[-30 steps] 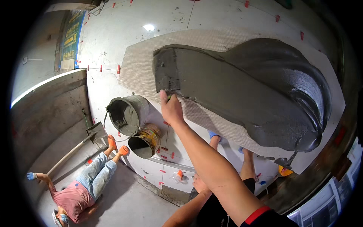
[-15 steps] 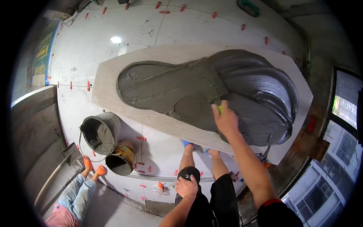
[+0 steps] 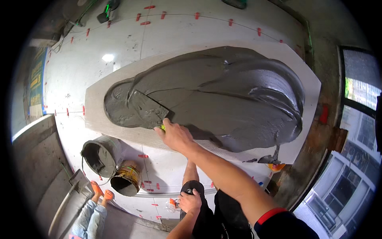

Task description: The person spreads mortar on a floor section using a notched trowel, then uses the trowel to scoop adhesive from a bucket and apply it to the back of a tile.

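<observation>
My right hand (image 3: 175, 136) is closed round the yellow-green handle of a trowel (image 3: 149, 107). The trowel's broad rectangular blade lies in the wet grey mortar (image 3: 230, 91), close to the left end of the patch. Mortar coats much of the blade. The patch is spread over a large pale slab (image 3: 95, 99) with a ribbed surface; smooth swept ridges shine at its right end. My left hand (image 3: 190, 201) rests on my knee over black shorts, fingers laid over it and apart, with no tool visible in it.
Two mortar-smeared buckets (image 3: 126, 175) stand left of my legs. Beyond them are a long-handled shovel (image 3: 63, 207) and a co-worker's legs (image 3: 89, 217) with orange footwear. Red clips (image 3: 197, 16) line the floor tile joints. Mortar drips over the slab's near right edge (image 3: 276, 151).
My right hand and the trowel have swept left through the mortar, from mid-patch to near its left end. The mortar behind is smoother. My left hand stays on my knee; the view has shifted slightly.
</observation>
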The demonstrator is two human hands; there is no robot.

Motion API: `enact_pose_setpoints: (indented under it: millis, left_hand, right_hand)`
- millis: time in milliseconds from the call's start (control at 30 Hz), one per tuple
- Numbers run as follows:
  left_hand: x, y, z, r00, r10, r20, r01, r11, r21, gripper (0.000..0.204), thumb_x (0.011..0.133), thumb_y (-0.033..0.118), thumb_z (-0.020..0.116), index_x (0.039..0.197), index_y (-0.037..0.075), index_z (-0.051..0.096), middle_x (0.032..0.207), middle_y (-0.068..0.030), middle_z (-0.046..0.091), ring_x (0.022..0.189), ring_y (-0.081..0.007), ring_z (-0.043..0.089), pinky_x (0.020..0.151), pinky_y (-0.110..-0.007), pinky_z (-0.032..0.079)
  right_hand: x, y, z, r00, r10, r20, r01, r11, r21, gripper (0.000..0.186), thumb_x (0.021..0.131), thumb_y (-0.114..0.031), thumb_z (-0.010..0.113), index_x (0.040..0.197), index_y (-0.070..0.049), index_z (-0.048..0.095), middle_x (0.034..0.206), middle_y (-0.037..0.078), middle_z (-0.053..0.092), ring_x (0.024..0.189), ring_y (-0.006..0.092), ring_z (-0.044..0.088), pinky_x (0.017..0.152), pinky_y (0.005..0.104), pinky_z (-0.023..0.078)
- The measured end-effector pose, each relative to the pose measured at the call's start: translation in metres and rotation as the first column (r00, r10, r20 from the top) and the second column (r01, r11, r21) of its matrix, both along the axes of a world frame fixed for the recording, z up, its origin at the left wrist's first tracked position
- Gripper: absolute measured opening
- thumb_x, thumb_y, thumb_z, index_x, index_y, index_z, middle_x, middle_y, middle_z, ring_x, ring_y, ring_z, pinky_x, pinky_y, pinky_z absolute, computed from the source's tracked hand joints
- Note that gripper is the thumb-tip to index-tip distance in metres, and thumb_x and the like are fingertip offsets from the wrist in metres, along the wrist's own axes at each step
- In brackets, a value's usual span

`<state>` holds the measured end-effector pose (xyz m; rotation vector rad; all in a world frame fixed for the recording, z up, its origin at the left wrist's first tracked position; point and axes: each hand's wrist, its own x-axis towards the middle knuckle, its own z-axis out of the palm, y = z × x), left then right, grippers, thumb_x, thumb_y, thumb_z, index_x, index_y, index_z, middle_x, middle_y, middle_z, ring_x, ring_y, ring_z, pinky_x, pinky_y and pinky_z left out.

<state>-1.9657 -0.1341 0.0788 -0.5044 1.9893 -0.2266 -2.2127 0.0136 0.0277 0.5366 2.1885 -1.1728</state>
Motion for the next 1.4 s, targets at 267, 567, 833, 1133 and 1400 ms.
enact_pose_setpoints:
  millis: [267, 567, 833, 1133, 1400]
  left_hand:
    - [0.015, 0.004, -0.001, 0.997, -0.083, 0.008, 0.083, 0.996, -0.034, 0.067, 0.085, 0.055, 0.061, 0.114, -0.005, 0.056, 0.115, -0.0216, 0.059, 0.110, -0.0368, 0.059, 0.092, -0.047, 0.049]
    - [0.028, 0.002, -0.007, 0.993, -0.115, -0.023, 0.114, 0.993, -0.041, 0.066, 0.085, 0.055, 0.061, 0.115, -0.003, 0.055, 0.114, -0.0201, 0.058, 0.111, -0.0356, 0.057, 0.093, -0.046, 0.047]
    - [0.026, 0.016, -0.003, 0.971, -0.235, -0.043, 0.234, 0.972, -0.024, 0.063, 0.087, 0.055, 0.060, 0.111, -0.003, 0.058, 0.113, -0.0197, 0.058, 0.108, -0.0356, 0.060, 0.090, -0.046, 0.050]
    - [0.024, 0.035, -0.001, 0.944, -0.296, -0.143, 0.296, 0.955, -0.018, 0.061, 0.087, 0.053, 0.060, 0.107, -0.005, 0.059, 0.110, -0.0214, 0.058, 0.105, -0.0388, 0.060, 0.088, -0.047, 0.050]
    - [0.035, 0.056, 0.006, 0.964, -0.252, -0.084, 0.248, 0.968, -0.046, 0.069, 0.089, 0.054, 0.057, 0.124, -0.005, 0.053, 0.117, -0.0239, 0.058, 0.108, -0.0398, 0.060, 0.091, -0.048, 0.049]
  right_hand:
    - [0.068, 0.218, -0.002, 0.933, -0.333, -0.133, 0.351, 0.772, 0.530, 0.050, 0.097, -0.050, 0.049, 0.111, -0.002, 0.051, 0.084, 0.029, 0.066, 0.085, 0.0492, 0.065, 0.073, 0.0544, 0.052]
    - [0.073, 0.283, -0.020, 0.211, -0.977, -0.032, 0.956, 0.213, -0.199, 0.046, 0.099, -0.050, 0.051, 0.093, -0.004, 0.051, 0.066, 0.008, 0.056, 0.048, 0.0194, 0.054, 0.045, 0.0360, 0.043]
    - [0.109, 0.198, -0.001, 0.919, -0.394, -0.001, 0.375, 0.876, 0.303, 0.051, 0.098, -0.053, 0.045, 0.105, -0.003, 0.053, 0.086, 0.027, 0.067, 0.085, 0.0475, 0.065, 0.076, 0.0545, 0.052]
    - [0.151, 0.401, -0.014, 0.718, -0.665, -0.207, 0.644, 0.522, 0.558, 0.055, 0.099, -0.052, 0.044, 0.113, 0.001, 0.052, 0.105, 0.031, 0.065, 0.104, 0.0493, 0.061, 0.090, 0.0547, 0.048]
    - [0.307, 0.506, -0.048, 0.361, -0.880, -0.307, 0.757, 0.085, 0.648, 0.065, 0.098, -0.054, 0.043, 0.119, 0.007, 0.056, 0.112, 0.031, 0.064, 0.107, 0.0469, 0.062, 0.094, 0.0478, 0.047]
